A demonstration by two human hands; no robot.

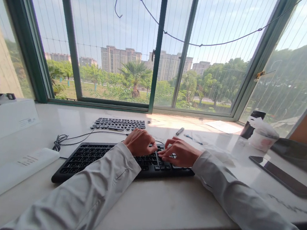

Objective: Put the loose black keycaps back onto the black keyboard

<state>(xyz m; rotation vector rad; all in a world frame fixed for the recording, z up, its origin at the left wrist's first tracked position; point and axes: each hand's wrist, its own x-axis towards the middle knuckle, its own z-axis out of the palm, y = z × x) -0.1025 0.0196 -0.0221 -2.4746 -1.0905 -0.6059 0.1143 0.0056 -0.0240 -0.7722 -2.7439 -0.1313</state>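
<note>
A black keyboard [87, 158] lies slanted on the white stone surface, and many of its positions look like bare frames without caps. My left hand [140, 142] is curled over its middle, thumb pointing right; what its fingers hold, if anything, is hidden. On the right part of the keyboard, my right hand [181, 153] bends down with thumb and fingertips drawn close together near the left thumb. Anything between those fingertips is too small to make out. Behind the keyboard, loose black keycaps [118, 123] are laid out in rows.
A coiled cable [58, 142] and a long white case [10, 178] lie left, near a white box [1, 120]. Behind my right hand are a small pen-like tool [179, 131] and clear plastic [219, 154]. A phone [283, 176], a cup [262, 140] and a black bottle [252, 125] stand or lie right.
</note>
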